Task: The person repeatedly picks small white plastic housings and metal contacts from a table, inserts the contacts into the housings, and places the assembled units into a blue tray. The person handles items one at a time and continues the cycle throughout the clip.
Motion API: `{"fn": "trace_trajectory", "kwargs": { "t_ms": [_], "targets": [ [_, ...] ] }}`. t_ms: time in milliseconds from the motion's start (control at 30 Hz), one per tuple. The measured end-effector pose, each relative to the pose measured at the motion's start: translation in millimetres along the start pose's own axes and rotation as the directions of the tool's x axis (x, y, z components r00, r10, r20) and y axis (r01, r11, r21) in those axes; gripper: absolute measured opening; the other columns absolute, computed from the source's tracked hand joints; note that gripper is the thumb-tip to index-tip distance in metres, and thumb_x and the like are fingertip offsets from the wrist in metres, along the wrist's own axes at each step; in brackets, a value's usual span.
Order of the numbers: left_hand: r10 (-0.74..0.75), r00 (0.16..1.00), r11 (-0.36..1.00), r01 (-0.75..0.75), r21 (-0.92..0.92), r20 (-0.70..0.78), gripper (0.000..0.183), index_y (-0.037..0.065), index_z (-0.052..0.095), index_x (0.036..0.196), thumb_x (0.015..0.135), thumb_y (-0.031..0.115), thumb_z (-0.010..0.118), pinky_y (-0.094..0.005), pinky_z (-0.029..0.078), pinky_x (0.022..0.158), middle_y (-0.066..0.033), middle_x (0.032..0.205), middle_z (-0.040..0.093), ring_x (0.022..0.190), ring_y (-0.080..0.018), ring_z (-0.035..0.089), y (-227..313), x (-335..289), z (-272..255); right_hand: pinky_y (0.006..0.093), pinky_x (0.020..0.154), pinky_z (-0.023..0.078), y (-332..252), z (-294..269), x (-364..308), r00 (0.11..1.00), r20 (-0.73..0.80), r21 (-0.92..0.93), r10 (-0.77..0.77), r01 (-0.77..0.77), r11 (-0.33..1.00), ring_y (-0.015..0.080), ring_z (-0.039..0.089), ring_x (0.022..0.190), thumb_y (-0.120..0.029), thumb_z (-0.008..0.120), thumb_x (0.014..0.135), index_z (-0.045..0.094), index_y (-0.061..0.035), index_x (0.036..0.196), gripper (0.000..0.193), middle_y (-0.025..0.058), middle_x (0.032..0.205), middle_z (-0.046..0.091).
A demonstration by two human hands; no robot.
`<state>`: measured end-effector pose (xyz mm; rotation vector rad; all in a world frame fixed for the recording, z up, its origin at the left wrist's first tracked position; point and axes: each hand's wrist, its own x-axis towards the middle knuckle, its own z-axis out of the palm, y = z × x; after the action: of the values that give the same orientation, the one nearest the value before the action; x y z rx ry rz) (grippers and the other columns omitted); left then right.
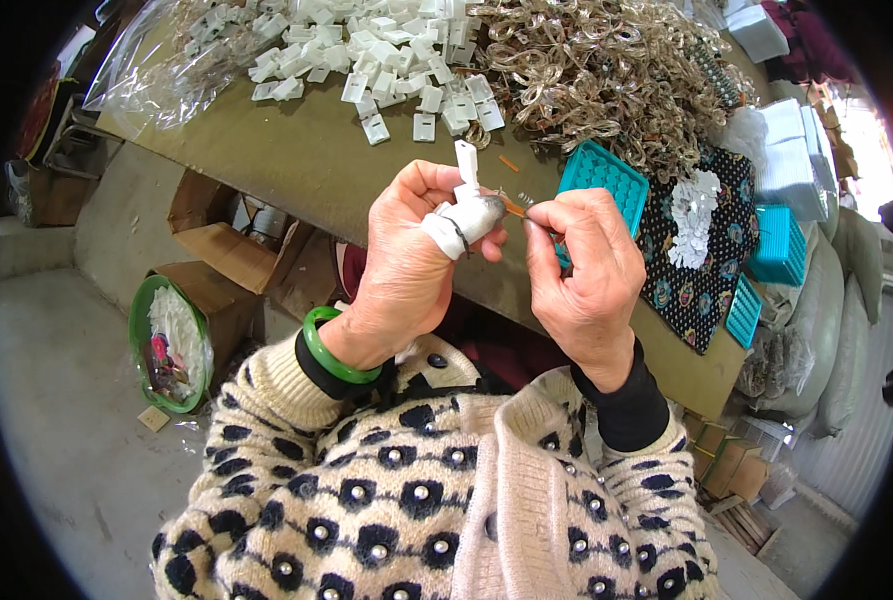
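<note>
Near the table's front edge, my left hand [403, 245] is closed around a small white plastic housing [467, 160] that sticks up from the fingers. A white wrap [447, 236] with a dark band covers one finger of that hand, and its tip looks grey. My right hand [589, 275] pinches a thin orange strip [514, 208] between thumb and forefinger. The strip's other end meets the wrapped fingertip; the exact contact is hidden. Beyond the hands lies a heap of white plastic housings [377, 50], beside a big pile of clear-brown coiled cables [587, 70].
A teal tray [617, 185] sits right behind my right hand. Farther right, a dark patterned cloth [702, 300] carries small white pieces [695, 215], near stacked teal baskets [779, 245]. A green basin [152, 385] and cardboard boxes [232, 250] stand on the floor at left.
</note>
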<state>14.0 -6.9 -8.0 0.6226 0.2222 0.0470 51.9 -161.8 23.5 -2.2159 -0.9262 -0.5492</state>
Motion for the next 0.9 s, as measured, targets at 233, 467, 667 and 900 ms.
{"fn": "trace_trajectory", "kwargs": {
  "t_ms": [233, 467, 667, 900],
  "targets": [
    [-0.089, 0.991, 0.995, 0.094, -0.045, 0.097, 0.021, 0.004, 0.056, 0.102, 0.089, 0.012, 0.070, -0.0298, 0.054, 0.064, -0.0117, 0.092, 0.066, 0.074, -0.0194, 0.065, 3, -7, -5, 0.0289, 0.055, 0.044, -4, 4, -3, 0.985, -0.025, 0.296, 0.171, -0.156, 0.942, 0.0209, 0.057, 0.065, 0.010, 0.064, 0.069, 0.055, -0.0022, 0.081, 0.019, 0.0091, 0.080, 0.057],
    [-0.044, 0.998, 0.994, 0.048, -0.103, 0.040, 0.023, 0.001, 0.053, 0.100, 0.086, 0.001, 0.071, -0.0294, 0.056, 0.059, -0.0155, 0.090, 0.069, 0.069, -0.0193, 0.067, 8, -9, -4, 0.0309, 0.058, 0.046, -12, 2, -2, 0.997, -0.074, 0.121, 0.006, 0.003, 0.993, 0.0257, 0.058, 0.070, 0.008, 0.067, 0.072, 0.058, -0.0012, 0.091, 0.023, 0.0119, 0.086, 0.060],
    [-0.049, 0.993, 0.999, 0.046, 0.026, 0.110, 0.025, 0.001, 0.061, 0.108, 0.087, 0.010, 0.072, -0.0300, 0.055, 0.064, -0.0121, 0.096, 0.067, 0.073, -0.0186, 0.066, 6, -9, -6, 0.0343, 0.066, 0.050, -13, -1, -1, 0.997, -0.076, 0.126, 0.023, -0.013, 0.992, 0.0291, 0.062, 0.078, 0.008, 0.069, 0.080, 0.063, -0.0002, 0.092, 0.016, 0.0134, 0.087, 0.061],
    [-0.155, 0.969, 0.982, 0.130, 0.138, 0.191, 0.037, 0.000, 0.060, 0.125, 0.090, 0.011, 0.068, -0.0312, 0.058, 0.072, -0.0138, 0.106, 0.067, 0.084, -0.0192, 0.067, 10, -8, -13, 0.0210, 0.063, 0.051, -17, -3, -11, 0.811, 0.239, 0.713, 0.535, -0.520, 0.470, 0.0065, 0.061, 0.070, 0.000, 0.065, 0.092, 0.062, 0.0008, 0.099, 0.007, 0.0017, 0.089, 0.064]
  ]
}}
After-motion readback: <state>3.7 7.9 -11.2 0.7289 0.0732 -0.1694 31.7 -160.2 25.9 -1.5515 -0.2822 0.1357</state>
